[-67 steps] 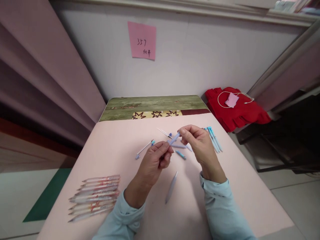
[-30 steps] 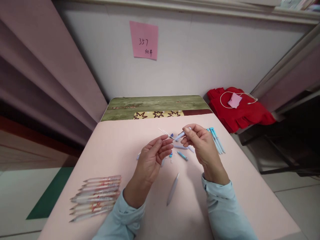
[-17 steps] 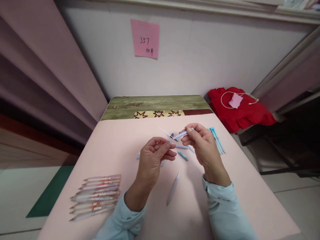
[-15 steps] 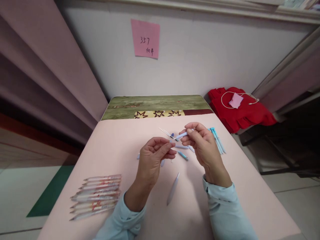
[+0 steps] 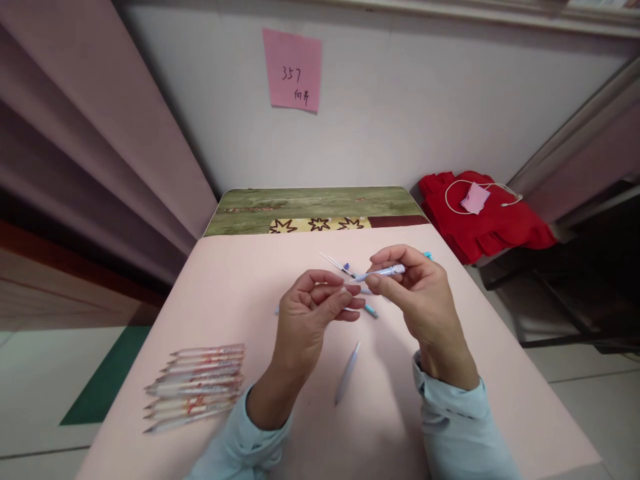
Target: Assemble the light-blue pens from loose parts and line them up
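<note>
My right hand (image 5: 430,303) pinches a pale blue pen barrel (image 5: 385,272), whose clip end points right. Just left of it, my left hand (image 5: 310,317) has its thumb pressed to its fingers; what they hold, if anything, is too small to make out. Behind the hands lie a thin white refill (image 5: 331,261) and a small dark blue piece (image 5: 347,266). A turquoise pen part (image 5: 371,311) shows below the left fingertips. Nearer me, a pale lilac pen barrel with a white tip (image 5: 347,377) lies alone on the table.
Several printed pens (image 5: 195,387) lie in a row at the left of the pink-covered table (image 5: 240,273). Light blue pens (image 5: 429,256) at the right are mostly hidden behind my right hand. A red cloth (image 5: 450,227) with a white cable (image 5: 447,200) sits beyond the right edge.
My right hand has turned the pen barrel so its clip end now shows, and has shifted slightly right. My left fingers have moved slightly right, covering more of the parts behind.
</note>
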`<action>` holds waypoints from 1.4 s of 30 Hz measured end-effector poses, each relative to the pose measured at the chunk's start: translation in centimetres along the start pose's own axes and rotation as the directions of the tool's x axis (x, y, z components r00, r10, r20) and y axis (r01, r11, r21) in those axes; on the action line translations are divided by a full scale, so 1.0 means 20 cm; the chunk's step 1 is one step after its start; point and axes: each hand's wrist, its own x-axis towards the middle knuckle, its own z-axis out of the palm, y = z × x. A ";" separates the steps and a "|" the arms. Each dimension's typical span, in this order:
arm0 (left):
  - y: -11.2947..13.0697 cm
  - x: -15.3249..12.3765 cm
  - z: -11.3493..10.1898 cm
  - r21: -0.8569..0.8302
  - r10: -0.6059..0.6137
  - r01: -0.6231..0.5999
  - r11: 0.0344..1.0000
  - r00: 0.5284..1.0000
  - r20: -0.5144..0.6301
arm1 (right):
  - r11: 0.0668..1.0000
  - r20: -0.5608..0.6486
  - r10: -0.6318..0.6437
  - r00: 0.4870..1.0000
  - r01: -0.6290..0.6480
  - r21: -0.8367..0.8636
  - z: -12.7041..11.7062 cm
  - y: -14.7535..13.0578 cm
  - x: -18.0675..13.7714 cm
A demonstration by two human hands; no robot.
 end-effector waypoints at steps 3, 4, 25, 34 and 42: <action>-0.01 -0.01 0.00 0.010 0.078 -0.079 0.997 0.997 0.018 | 1.000 0.017 -0.013 1.000 0.013 -0.001 0.00 -0.01 -0.02; -0.01 -0.02 0.00 0.010 0.107 -0.107 0.994 0.994 0.023 | 1.000 0.035 -0.016 0.999 0.016 -0.001 0.00 -0.02 -0.02; 0.03 -0.03 0.01 -0.006 0.092 -0.092 0.996 0.996 -0.003 | 0.928 0.098 -0.216 0.971 0.236 -0.287 0.00 -0.06 -0.05; 0.04 -0.05 0.02 0.080 0.154 -0.156 0.985 0.988 0.027 | 0.929 0.111 -0.174 0.978 0.201 -0.312 0.02 -0.10 -0.07; 0.03 -0.04 0.02 0.054 0.089 -0.092 0.994 0.995 0.050 | 0.913 0.107 -0.212 0.971 0.236 -0.332 0.04 -0.10 -0.07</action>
